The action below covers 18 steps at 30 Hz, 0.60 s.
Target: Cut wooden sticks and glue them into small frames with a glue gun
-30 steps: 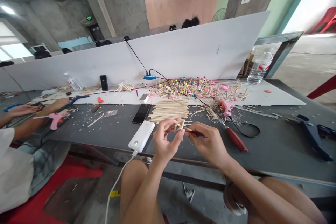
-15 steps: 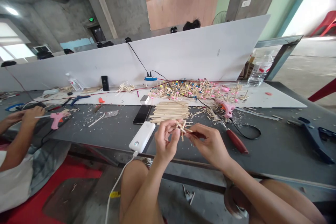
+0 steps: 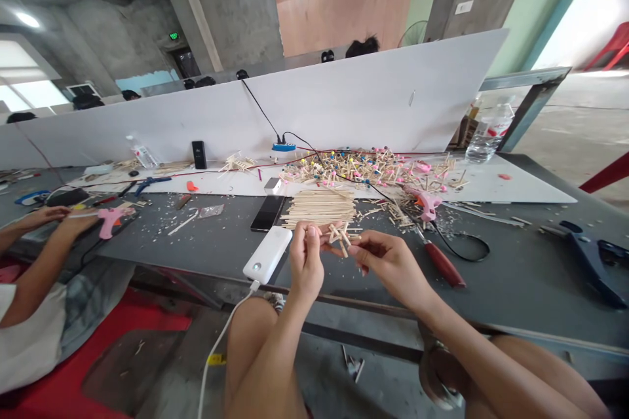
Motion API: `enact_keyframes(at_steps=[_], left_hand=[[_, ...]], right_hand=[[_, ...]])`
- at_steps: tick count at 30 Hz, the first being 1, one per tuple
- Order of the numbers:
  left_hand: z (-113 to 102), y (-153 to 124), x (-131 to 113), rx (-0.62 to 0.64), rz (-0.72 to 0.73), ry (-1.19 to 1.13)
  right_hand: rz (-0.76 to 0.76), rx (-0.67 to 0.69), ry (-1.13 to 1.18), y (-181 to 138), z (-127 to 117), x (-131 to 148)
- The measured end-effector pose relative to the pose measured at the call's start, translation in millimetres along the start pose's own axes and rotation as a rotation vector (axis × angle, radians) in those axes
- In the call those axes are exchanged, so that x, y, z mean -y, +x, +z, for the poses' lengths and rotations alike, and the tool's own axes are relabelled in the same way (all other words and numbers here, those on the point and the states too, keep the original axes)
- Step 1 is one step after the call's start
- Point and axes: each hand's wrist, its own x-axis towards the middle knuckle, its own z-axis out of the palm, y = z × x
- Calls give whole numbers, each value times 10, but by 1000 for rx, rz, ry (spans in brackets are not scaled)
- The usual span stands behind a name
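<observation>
Left hand had its fingers closed on the left side of a small stick frame; exact contact partly hidden by its own fingers. Right hand pinched the right end between thumb and fingers. Frame was up off the grey table, just in front of the row of loose sticks. Main risk, my read: joints. Thin sticks crossing at odd angles, two hands on opposite sides, so any twist or uneven squeeze could have cracked one or skewed the shape. Couldn't tell from this view if the joints were set. Second: slip. Small contact area at the fingertips; a drop could have scattered the row or bounced off the front edge. Third: right side clutter. Red-handled tool lay near the right forearm, pink glue gun just behind it with a looped black cord; a wide elbow swing could have knocked one or snagged the other. Also power bank sat near the front edge, white cable hanging past the left knee; a leg bump could have dragged it off.
</observation>
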Motion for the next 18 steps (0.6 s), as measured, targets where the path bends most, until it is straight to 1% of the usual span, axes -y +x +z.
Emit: enact_keyframes(at_steps=[4, 6, 9, 11, 13, 18], left_hand=[[-5, 59, 10, -80, -60, -92], [-24, 88, 12, -163, -116, -96], [-71, 120, 24, -321, -197, 0], [-103, 129, 42, -369, -239, 68], [-124, 128, 61, -350, -265, 97], [-122, 94, 87, -204, -261, 168]], right_hand=[[34, 15, 83, 8, -12, -4], [50, 12, 139, 15, -19, -14], [69, 11, 222, 24, -30, -36], [82, 25, 263, 25, -36, -51], [93, 42, 295, 23, -40, -64], [124, 77, 352, 20, -37, -70]])
